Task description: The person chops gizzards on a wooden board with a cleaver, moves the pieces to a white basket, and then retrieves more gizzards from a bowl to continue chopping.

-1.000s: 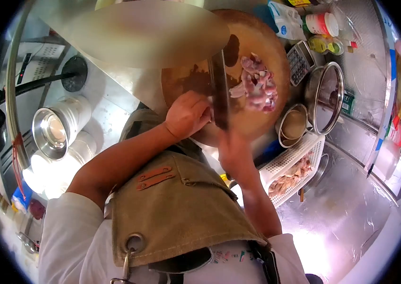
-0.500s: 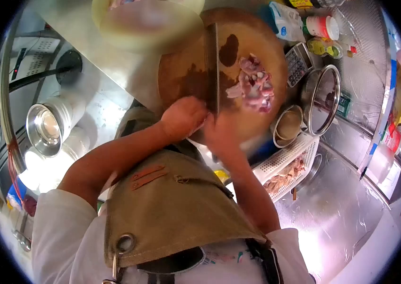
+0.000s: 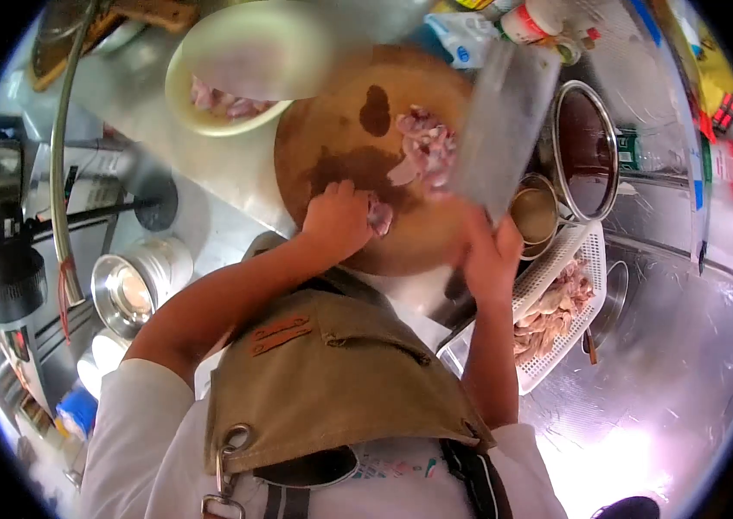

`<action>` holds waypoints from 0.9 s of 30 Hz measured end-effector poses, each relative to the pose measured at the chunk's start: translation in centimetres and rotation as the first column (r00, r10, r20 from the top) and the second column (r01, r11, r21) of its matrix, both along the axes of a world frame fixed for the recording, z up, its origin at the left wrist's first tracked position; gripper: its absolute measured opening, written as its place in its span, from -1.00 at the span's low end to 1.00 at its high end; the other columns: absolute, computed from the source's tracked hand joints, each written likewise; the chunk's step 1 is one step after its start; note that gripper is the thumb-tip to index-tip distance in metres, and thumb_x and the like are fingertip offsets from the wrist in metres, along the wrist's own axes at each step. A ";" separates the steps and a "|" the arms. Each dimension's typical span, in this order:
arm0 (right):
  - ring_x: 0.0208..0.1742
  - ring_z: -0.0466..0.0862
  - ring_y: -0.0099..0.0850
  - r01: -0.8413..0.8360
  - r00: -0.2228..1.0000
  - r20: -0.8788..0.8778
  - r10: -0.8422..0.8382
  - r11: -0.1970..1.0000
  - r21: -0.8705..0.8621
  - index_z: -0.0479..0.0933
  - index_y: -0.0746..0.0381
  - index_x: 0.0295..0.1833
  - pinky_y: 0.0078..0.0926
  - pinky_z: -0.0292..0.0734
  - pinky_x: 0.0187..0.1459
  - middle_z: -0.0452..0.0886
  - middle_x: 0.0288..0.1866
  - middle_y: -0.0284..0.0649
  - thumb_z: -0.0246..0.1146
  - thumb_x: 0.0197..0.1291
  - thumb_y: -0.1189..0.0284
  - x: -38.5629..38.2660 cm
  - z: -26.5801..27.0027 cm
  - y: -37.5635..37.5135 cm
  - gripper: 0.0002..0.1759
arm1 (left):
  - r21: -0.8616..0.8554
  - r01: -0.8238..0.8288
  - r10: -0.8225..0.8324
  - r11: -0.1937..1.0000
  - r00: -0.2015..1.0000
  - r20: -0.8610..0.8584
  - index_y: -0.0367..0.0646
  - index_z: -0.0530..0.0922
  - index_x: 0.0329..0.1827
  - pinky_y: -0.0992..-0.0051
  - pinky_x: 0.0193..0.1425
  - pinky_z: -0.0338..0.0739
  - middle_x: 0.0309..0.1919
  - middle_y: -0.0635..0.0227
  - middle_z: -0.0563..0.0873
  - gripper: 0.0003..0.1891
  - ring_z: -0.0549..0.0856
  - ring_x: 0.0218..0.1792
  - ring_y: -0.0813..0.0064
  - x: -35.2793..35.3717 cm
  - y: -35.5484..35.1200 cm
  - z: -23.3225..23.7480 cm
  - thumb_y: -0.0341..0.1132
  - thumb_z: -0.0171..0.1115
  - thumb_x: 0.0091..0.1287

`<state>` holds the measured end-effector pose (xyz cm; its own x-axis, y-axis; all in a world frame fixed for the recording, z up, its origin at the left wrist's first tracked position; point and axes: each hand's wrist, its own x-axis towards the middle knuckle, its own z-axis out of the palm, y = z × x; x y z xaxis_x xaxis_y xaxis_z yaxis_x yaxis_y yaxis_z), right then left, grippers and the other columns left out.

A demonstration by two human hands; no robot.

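Observation:
My right hand (image 3: 489,251) is closed round the handle of a cleaver (image 3: 505,125), whose broad blade points away from me over the right side of a round wooden chopping board (image 3: 418,238). On the board's near left, my left hand (image 3: 338,218) is closed on a piece of raw meat (image 3: 379,215) that shows beside its fingers. A pile of chopped raw meat (image 3: 425,147) lies at the board's centre right, partly covered by the blade. Wet dark patches mark the wood.
A pale bowl (image 3: 178,108) with raw meat stands at the back left. Right of the board are two metal pots (image 3: 615,151) (image 3: 548,246) and a white perforated basket (image 3: 595,268) of meat pieces. Bottles and packets line the back right. A metal container (image 3: 120,298) sits at lower left.
The cleaver, seen edge-on at the board's middle before, has swung right and shows its flat side. My right hand moved right, apart from my left. The camera view has shifted.

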<state>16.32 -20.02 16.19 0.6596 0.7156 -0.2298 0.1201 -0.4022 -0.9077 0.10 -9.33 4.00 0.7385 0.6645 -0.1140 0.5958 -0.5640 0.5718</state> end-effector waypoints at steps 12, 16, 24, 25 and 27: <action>-0.72 0.46 -0.45 0.435 0.889 -0.120 -0.442 0.897 -0.075 0.36 0.25 -0.26 -0.49 0.37 -0.68 0.41 -0.66 -0.31 0.11 0.41 0.39 -0.3 0.1 -12.8 -0.81 | -0.102 0.043 0.038 0.994 0.734 0.679 -0.25 0.62 -0.25 0.23 -0.16 0.60 -0.18 0.02 0.72 -0.74 0.74 -0.25 0.17 9.5 1.0 4.9 -0.24 0.40 0.14; -0.76 0.43 -0.51 0.372 0.907 -0.173 -0.383 0.923 -0.095 0.35 0.19 -0.41 -0.52 0.30 -0.72 0.40 -0.70 -0.31 0.12 0.42 0.37 -1.1 -1.9 -13.3 -0.71 | 0.000 -0.170 0.149 0.985 0.865 0.480 -0.21 0.64 -0.19 0.21 -0.07 0.60 -0.14 0.03 0.70 -0.76 0.72 -0.17 0.09 4.3 7.1 2.8 -0.27 0.35 0.17; -0.74 0.44 -0.53 0.204 0.958 -0.161 -0.236 0.960 -0.193 0.40 0.28 -0.40 -0.54 0.31 -0.69 0.45 -0.68 -0.30 0.10 0.43 0.37 -2.8 -1.2 -11.7 -0.70 | 0.221 0.022 0.079 0.975 0.896 -0.437 -0.33 0.64 -0.12 0.12 -0.21 0.62 -0.24 -0.05 0.74 -0.75 0.74 -0.22 -0.01 -1.9 21.9 6.1 -0.48 0.16 0.15; -0.74 0.45 -0.53 0.176 0.964 -0.164 -0.210 0.964 -0.201 0.40 0.28 -0.40 -0.53 0.32 -0.69 0.45 -0.68 -0.30 0.10 0.43 0.36 -2.8 -1.1 -11.5 -0.69 | 0.133 0.080 0.001 0.988 0.855 -0.518 -0.36 0.64 -0.11 0.13 -0.22 0.62 -0.25 -0.07 0.75 -0.73 0.75 -0.21 0.00 -1.7 21.8 6.5 -0.49 0.16 0.13; -0.74 0.45 -0.53 0.189 0.960 -0.163 -0.227 0.957 -0.219 0.40 0.28 -0.40 -0.53 0.32 -0.68 0.45 -0.69 -0.30 0.11 0.43 0.35 -3.0 -0.5 -10.2 -0.68 | -0.009 0.204 -0.165 0.979 0.765 -0.623 -0.40 0.63 -0.09 0.15 -0.23 0.62 -0.26 -0.10 0.75 -0.70 0.77 -0.20 0.00 -1.9 23.0 4.5 -0.51 0.16 0.10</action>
<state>13.34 -30.25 15.68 0.7214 0.4938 -0.4856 -0.1477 -0.5753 -0.8045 -1.76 13.68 8.55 0.6305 0.5426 -0.5550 0.6903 -0.7189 0.0813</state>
